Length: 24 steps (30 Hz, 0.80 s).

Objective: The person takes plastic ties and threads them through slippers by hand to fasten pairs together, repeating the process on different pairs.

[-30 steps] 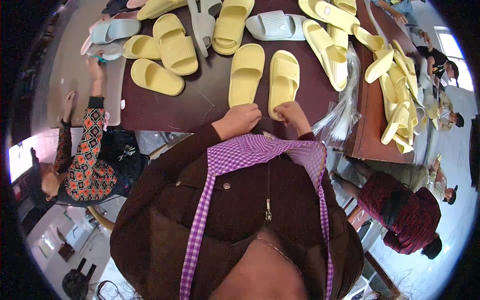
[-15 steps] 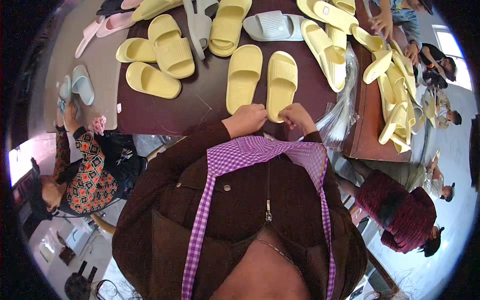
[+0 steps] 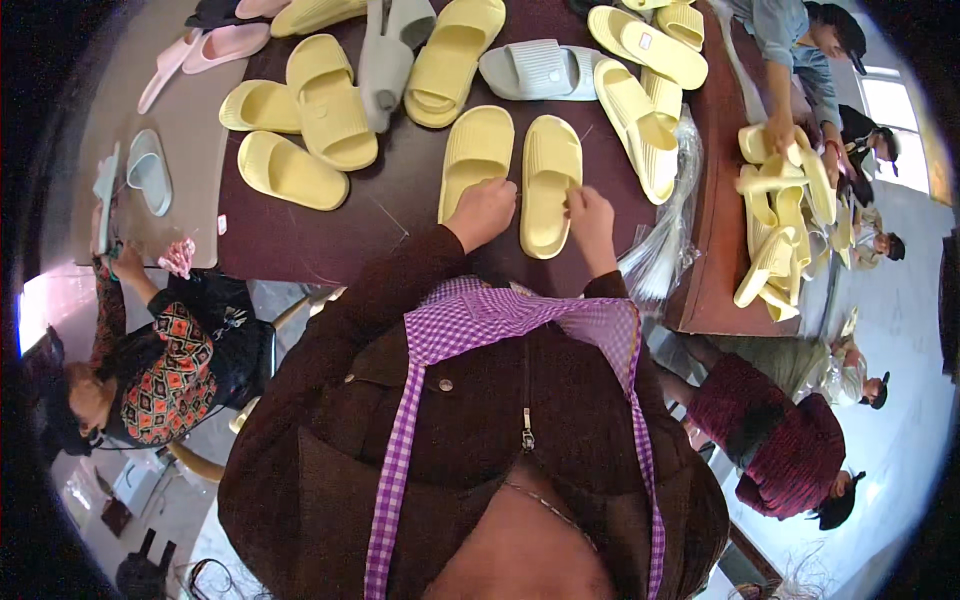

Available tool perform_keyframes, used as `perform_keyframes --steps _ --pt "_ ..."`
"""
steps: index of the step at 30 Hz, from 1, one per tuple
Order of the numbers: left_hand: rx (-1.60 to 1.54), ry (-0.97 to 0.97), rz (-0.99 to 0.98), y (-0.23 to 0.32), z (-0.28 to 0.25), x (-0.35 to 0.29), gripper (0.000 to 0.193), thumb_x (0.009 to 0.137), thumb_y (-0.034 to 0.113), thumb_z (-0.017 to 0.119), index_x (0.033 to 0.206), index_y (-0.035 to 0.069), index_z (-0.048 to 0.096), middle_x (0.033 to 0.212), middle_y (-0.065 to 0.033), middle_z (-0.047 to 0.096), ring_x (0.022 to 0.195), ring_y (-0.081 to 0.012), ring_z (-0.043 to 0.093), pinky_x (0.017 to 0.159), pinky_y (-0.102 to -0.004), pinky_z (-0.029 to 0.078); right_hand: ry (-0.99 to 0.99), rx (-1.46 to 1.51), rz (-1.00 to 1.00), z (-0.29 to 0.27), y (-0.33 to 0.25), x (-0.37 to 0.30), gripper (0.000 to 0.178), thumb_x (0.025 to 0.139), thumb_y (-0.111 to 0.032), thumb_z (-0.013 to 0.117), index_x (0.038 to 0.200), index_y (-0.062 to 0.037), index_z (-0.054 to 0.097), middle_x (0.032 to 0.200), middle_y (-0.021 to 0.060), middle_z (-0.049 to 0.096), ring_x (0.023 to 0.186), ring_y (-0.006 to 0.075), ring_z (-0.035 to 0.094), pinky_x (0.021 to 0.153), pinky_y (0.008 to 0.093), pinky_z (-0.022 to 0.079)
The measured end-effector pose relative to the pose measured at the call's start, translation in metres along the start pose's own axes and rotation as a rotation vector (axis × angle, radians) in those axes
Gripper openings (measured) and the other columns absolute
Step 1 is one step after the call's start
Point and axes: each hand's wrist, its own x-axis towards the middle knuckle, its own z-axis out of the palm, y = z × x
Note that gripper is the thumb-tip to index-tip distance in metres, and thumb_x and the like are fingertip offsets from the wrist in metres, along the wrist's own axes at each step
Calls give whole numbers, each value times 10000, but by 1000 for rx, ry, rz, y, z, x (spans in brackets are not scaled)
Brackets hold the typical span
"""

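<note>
Two yellow slide slippers lie side by side on the dark table in front of me, toes pointing away: a left slipper (image 3: 478, 140) and a right slipper (image 3: 551, 160). My left hand (image 3: 483, 212) is closed over the heel part of the left slipper, its fingertips by the gap between the two. My right hand (image 3: 592, 222) is pinched at the outer edge of the right slipper, beside its strap. Whatever either hand's fingertips hold is too small or hidden to make out.
A bundle of clear thin strands (image 3: 665, 245) lies right of my hand. More yellow slippers (image 3: 330, 105) and a grey-blue slipper (image 3: 540, 70) surround the pair. At the right, a co-worker's hand (image 3: 780, 130) reaches over a slipper pile (image 3: 785, 220). Another person (image 3: 170, 380) works at left.
Both hands have moved away from me, from the heel ends up along the slippers. At the right, the co-worker's hands have come down to the slipper pile. The whole view has shifted slightly.
</note>
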Motion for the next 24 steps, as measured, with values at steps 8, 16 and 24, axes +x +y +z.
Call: perform_keyframes --steps 8,16,24 --pt "24 -17 51 -1 6 10 91 775 104 546 728 30 521 711 -146 536 683 -334 558 621 -420 466 100 -204 -41 -16 12 109 275 824 -243 568 857 16 652 761 220 632 762 353 625 694 429 475" --pt "53 100 179 -18 0 8 66 749 90 566 764 35 534 795 -121 540 721 -305 547 646 -394 457 158 -113 -105 23 17 137 233 801 -205 584 859 10 654 817 195 638 762 336 616 705 394 468" --pt "-37 -29 292 -36 -9 14 110 729 85 593 813 34 544 834 -118 536 749 -309 549 667 -397 457 -132 129 -363 50 -72 121 190 776 -169 620 847 2 661 777 143 651 714 245 623 680 316 474"
